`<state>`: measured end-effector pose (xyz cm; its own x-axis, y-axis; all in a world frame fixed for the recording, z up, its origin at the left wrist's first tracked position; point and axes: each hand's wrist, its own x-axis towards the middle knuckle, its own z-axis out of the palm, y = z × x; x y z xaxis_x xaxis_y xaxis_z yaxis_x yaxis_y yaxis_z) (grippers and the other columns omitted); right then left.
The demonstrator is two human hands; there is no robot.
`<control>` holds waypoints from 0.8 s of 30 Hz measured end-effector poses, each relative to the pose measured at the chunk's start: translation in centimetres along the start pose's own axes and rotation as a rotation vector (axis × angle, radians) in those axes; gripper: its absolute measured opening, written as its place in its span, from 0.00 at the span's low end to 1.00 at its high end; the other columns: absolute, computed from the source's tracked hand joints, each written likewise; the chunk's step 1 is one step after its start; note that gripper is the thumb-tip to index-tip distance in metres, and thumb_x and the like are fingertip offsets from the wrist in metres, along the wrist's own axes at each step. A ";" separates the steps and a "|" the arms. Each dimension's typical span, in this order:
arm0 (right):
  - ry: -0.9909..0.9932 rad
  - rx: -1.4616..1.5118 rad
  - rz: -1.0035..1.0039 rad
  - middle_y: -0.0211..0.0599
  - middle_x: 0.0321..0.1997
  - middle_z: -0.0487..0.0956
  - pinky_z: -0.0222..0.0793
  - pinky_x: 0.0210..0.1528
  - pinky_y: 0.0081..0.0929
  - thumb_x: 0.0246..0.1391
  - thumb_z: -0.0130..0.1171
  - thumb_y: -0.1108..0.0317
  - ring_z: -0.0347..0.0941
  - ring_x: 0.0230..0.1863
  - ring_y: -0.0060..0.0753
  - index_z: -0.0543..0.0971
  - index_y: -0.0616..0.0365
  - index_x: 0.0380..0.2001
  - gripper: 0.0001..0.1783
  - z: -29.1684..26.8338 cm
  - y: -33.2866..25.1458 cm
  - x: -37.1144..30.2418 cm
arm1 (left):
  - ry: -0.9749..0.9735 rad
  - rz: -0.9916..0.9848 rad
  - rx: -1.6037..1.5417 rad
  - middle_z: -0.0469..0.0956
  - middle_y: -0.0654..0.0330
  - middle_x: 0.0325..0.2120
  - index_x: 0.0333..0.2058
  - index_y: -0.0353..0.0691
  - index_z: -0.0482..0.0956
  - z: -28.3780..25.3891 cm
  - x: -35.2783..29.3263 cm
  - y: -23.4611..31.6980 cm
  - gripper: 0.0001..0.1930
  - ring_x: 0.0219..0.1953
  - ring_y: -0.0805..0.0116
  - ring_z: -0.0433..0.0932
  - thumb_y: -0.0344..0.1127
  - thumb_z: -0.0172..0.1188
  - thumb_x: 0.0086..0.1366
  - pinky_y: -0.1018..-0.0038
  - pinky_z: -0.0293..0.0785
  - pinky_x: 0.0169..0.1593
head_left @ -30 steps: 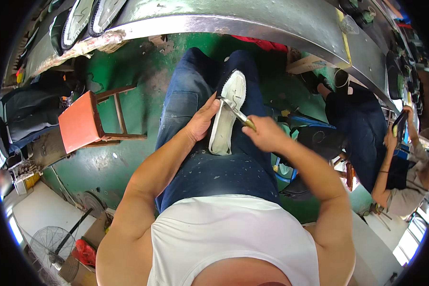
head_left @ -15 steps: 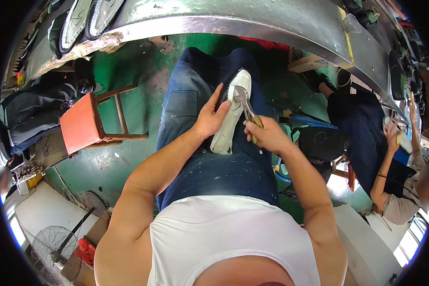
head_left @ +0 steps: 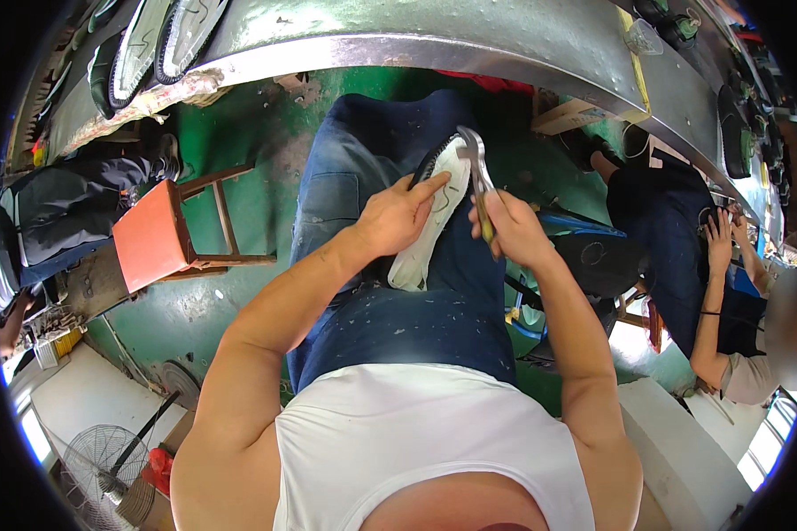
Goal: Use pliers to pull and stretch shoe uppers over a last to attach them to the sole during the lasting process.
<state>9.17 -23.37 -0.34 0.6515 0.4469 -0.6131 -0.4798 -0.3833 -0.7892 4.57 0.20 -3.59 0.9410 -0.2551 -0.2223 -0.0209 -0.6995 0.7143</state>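
An upturned shoe (head_left: 429, 234) with a pale, bare sole and a dark gathered edge lies along my lap, its toe away from me. My left hand (head_left: 401, 212) grips its left side, index finger laid across the sole near a dark thread-like mark. In my right hand (head_left: 509, 226) is a pair of lasting pincers (head_left: 475, 164) with a curved metal head and yellowish handles. The pincers' head is at the right edge of the toe; whether the jaws bite the edge I cannot tell.
A metal-topped workbench (head_left: 398, 49) runs across ahead, with more upturned shoes (head_left: 186, 40) at its left end. An orange-seated wooden stool (head_left: 155, 234) stands on the left. A co-worker (head_left: 726, 301) sits at right. Behind on the left is a fan (head_left: 106, 460).
The pincers have moved from the middle of the forefoot up to the toe's right edge, turning more upright. My left index finger has shifted onto the sole. The shoe has tilted slightly rightward.
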 end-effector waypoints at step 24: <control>-0.175 -1.244 -0.443 0.55 0.47 0.78 0.75 0.49 0.43 0.58 0.62 0.64 0.76 0.48 0.56 0.71 0.72 0.55 0.27 3.9 -2.0 -5.6 | -0.291 -0.454 -0.841 0.80 0.58 0.45 0.59 0.39 0.70 -0.9 1.3 -3.1 0.29 0.42 0.69 0.78 0.44 0.67 0.64 0.72 0.74 0.35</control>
<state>4.21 -21.94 4.55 0.4834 0.7860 -0.3853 0.6653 -0.6160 -0.4218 6.11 2.60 -5.50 0.6783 -0.3134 -0.6646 0.6724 -0.0999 0.7334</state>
